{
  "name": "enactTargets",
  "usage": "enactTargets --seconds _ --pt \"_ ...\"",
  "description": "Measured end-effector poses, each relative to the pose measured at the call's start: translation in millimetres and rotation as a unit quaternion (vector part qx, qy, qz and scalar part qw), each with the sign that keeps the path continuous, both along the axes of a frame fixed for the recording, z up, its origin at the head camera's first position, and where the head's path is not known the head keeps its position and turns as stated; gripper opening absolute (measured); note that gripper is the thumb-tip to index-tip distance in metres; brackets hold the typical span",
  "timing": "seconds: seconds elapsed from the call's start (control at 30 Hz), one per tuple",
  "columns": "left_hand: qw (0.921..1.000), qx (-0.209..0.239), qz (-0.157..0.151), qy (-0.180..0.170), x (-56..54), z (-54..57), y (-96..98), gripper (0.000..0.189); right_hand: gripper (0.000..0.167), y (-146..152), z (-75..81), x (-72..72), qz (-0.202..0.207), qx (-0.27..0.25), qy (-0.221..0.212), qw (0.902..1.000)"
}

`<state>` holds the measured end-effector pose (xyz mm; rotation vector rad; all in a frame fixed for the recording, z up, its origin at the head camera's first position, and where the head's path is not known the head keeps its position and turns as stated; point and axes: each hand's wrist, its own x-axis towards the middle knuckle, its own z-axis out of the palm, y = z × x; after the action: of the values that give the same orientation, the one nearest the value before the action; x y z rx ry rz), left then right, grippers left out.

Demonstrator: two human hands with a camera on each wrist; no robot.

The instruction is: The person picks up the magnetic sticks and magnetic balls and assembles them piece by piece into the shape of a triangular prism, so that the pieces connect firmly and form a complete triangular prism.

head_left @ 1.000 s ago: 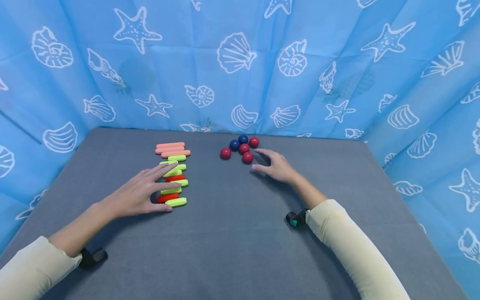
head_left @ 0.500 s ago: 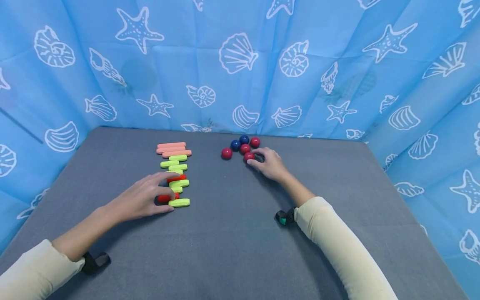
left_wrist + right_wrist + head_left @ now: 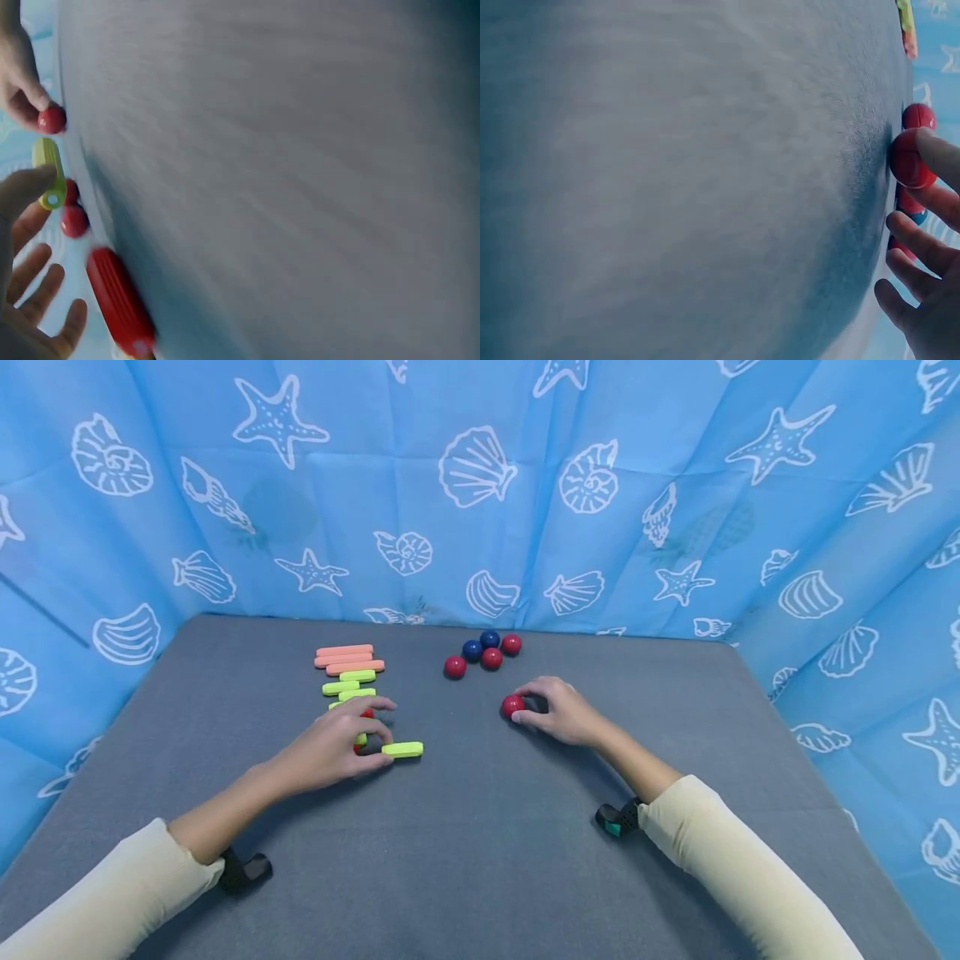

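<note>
My left hand [image 3: 337, 739] pinches a yellow-green ridged stick [image 3: 405, 749] by its left end, between thumb and forefinger; its other fingers are spread in the left wrist view. Behind and under that hand lies a column of yellow-green sticks [image 3: 341, 689], partly hidden. A red ridged stick [image 3: 120, 300] shows close to the left fingers. With thumb and forefinger, my right hand [image 3: 562, 714] holds a glossy red ball [image 3: 512, 706], close over the cloth. Red balls [image 3: 454, 667] and blue balls [image 3: 472, 650] form a loose cluster beyond it.
Several salmon-pink sticks [image 3: 345, 659] lie side by side at the far end of the column. Grey cloth [image 3: 450, 860] covers the table, and a blue shell-print curtain [image 3: 405, 485] hangs behind and along its sides.
My right hand has gripped the front red ball and drawn it nearer, away from the cluster. My left hand has taken the nearest yellow-green stick and shifted it right.
</note>
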<state>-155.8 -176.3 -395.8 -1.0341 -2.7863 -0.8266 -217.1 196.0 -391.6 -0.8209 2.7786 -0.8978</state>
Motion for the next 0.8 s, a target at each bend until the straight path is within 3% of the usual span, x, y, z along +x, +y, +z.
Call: enactTargets --seconds 0.17,0.37,0.63,0.8 --pt "0.9997 0.007 0.008 -0.023 -15.0 3.1 32.9 0.018 0.038 9.3 -0.3 17.6 0.029 0.002 -0.003 0.9996" --pt "0.9990 0.002 0.001 -0.045 -30.8 2.2 67.1 0.018 0.038 9.7 -3.1 28.7 0.042 -0.023 -0.019 0.9987" --pt "0.9984 -0.012 -0.008 -0.054 -36.8 -0.3 94.7 0.016 0.040 5.4 -2.9 35.2 0.044 -0.031 -0.037 0.9979" --pt "0.9976 -0.009 -0.018 -0.066 -38.6 1.4 101.1 0.017 0.041 5.4 -1.2 35.5 0.048 -0.031 -0.048 0.9972"
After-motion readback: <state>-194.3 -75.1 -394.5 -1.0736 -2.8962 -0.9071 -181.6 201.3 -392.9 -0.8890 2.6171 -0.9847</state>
